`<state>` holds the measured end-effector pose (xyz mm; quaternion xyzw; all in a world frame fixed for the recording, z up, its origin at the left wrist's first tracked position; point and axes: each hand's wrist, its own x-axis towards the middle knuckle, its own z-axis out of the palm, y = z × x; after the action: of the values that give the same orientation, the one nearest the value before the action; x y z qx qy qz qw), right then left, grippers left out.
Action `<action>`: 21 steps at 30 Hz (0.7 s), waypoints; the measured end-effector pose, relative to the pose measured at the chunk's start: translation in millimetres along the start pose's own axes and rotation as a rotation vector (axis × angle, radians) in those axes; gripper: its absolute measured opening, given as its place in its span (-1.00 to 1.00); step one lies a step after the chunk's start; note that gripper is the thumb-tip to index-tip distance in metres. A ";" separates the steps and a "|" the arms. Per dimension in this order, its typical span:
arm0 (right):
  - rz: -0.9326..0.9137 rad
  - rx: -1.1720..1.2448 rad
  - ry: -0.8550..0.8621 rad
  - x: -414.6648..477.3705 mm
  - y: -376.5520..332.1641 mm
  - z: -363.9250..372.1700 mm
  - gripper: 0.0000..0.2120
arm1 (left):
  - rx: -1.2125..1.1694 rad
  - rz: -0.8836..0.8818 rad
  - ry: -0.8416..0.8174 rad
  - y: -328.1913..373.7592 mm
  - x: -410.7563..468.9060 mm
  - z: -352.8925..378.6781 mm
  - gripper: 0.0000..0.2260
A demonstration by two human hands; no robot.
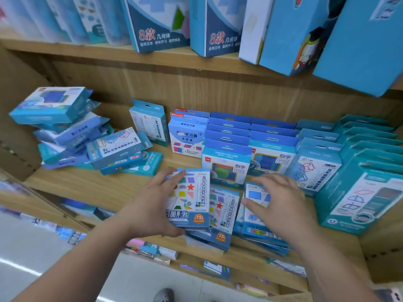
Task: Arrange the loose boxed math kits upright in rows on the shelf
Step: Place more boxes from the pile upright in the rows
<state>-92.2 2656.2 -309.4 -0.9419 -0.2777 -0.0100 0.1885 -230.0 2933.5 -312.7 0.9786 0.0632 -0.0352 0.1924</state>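
Observation:
My left hand [153, 203] grips the left edge of a shape-pieces box [192, 199] with a red star on its front, tilted up at the shelf's front. A second star box [222, 216] lies flat just behind and under it. My right hand [281, 203] rests with fingers spread on a flat blue box [259, 227] beside them. A loose pile of blue boxes [87, 140] lies jumbled at the left. Upright rows of boxes [250, 147] fill the shelf's middle and right.
The wooden shelf [98, 186] has bare board between the pile and my hands. Tall blue boxes [294, 33] stand on the shelf above and overhang at the right. A lower shelf [152, 251] holds small packets. The floor shows below left.

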 end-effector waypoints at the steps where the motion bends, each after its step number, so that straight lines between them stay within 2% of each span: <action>1: -0.020 0.056 0.040 0.6 -8.3 2.4 -0.51 | -0.020 -0.016 0.007 -7.8 -4.5 -5.4 0.24; 4: -0.092 0.205 0.087 5.9 -33.6 14.3 -0.56 | 0.009 -0.051 -0.015 -31.2 -13.3 -14.9 0.24; 11: -0.137 0.230 0.004 27.2 -97.2 45.1 -0.55 | 0.152 -0.051 -0.144 -64.3 -12.9 -14.4 0.24; 14: -0.115 0.226 -0.019 38.2 -124.7 58.1 -0.58 | 0.110 -0.019 -0.179 -74.6 -12.6 -31.4 0.23; 17: -0.113 0.231 -0.022 51.6 -149.5 67.8 -0.59 | 0.026 -0.065 0.063 -103.8 -5.7 -52.1 0.07; 19: -0.111 0.238 -0.003 59.1 -164.1 74.6 -0.60 | 0.126 -0.107 0.269 -129.2 5.7 -62.5 -0.13; 21: -0.102 0.257 0.020 64.1 -176.1 81.8 -0.61 | 0.234 -0.130 0.368 -148.0 20.0 -72.5 -0.28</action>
<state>-137.7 2855.3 -315.9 -0.8947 -0.3221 0.0067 0.3094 -227.4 3099.2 -302.7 0.9781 0.1559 0.1244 0.0601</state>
